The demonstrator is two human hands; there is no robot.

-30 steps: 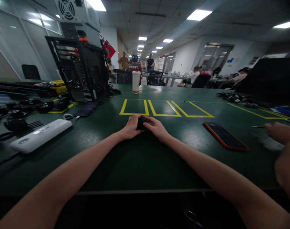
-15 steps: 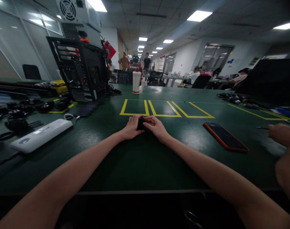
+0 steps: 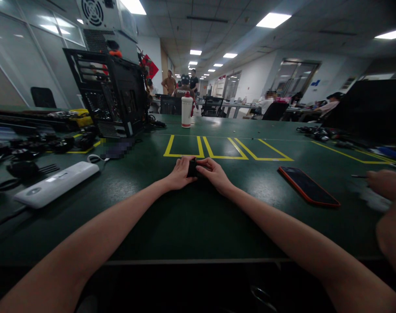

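Note:
Both of my hands meet over the middle of the green table (image 3: 184, 230), around a small black object (image 3: 192, 168). My left hand (image 3: 181, 174) is closed on its left side, thumb toward me and fingers over the top. From the right, my right hand (image 3: 214, 174) pinches it between thumb and fingers. Fingers cover much of the object, so its exact kind cannot be made out. Just beyond my hands, yellow tape outlines (image 3: 222, 157) mark the tabletop.
A white power strip (image 3: 59, 183) and black parts lie left, before an open black computer case (image 3: 114, 95). A white cup (image 3: 186, 113) stands at the back. An orange-edged phone (image 3: 308, 186) lies right, near another person's hand (image 3: 385, 182) holding a thin tool.
My hands stay nearly in place on the black object, with only a slight shift of the right fingers. A person standing far back has moved left.

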